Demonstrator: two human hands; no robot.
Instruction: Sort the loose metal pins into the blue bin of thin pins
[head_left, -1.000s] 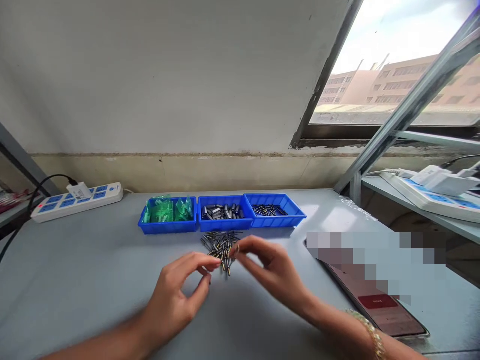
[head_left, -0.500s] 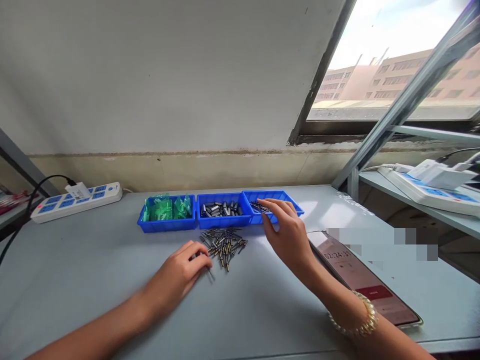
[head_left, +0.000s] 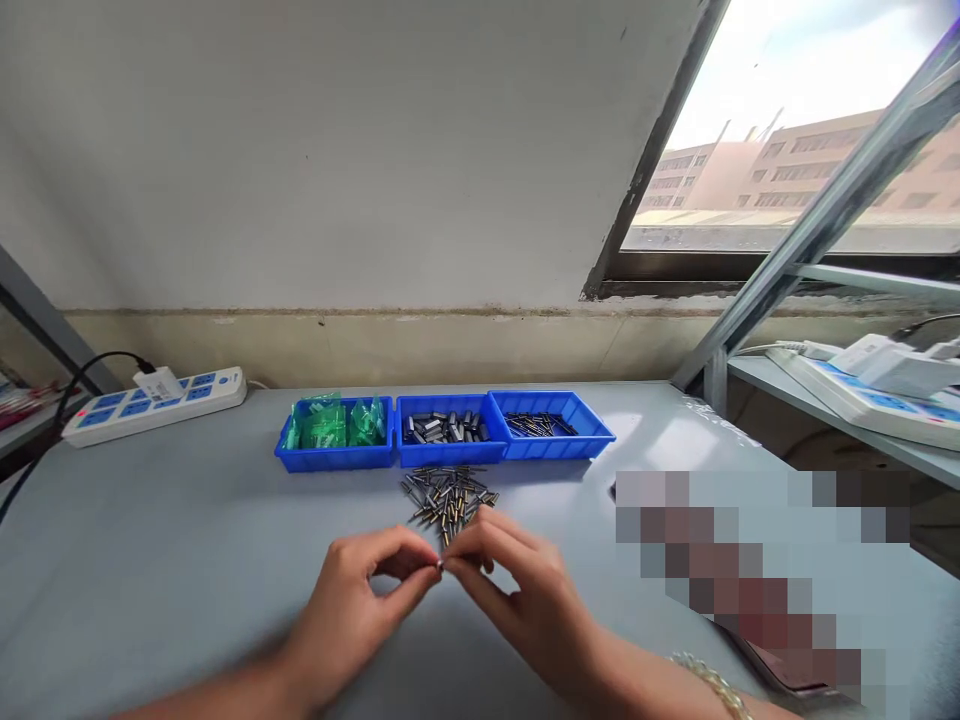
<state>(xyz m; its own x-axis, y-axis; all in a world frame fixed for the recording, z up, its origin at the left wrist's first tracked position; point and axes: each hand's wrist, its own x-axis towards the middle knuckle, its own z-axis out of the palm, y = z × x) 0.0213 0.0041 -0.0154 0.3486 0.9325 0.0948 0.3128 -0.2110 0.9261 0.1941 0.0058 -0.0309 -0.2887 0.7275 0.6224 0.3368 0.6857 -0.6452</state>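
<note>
My left hand (head_left: 367, 590) and my right hand (head_left: 517, 595) meet at the fingertips low in the middle, both pinched round a small part mostly hidden between them. Just beyond lies a loose pile of metal pins (head_left: 450, 495), some with brass-coloured ends. Behind the pile three blue bins stand in a row. The left bin (head_left: 337, 460) holds green plastic packets (head_left: 326, 425), the middle bin (head_left: 452, 455) short metal cylinders (head_left: 448, 428), and the right bin (head_left: 592, 447) thin dark rods (head_left: 538, 425).
A power strip (head_left: 161, 405) with a plugged-in cable lies at the back left. At the right, a phone (head_left: 787, 665) is largely blurred out. Another power strip (head_left: 877, 395) sits on a side shelf beside a slanted metal frame.
My right hand has left the right bin and come down to the middle. My left hand has turned, and its fingertips now meet those of my right hand.
</note>
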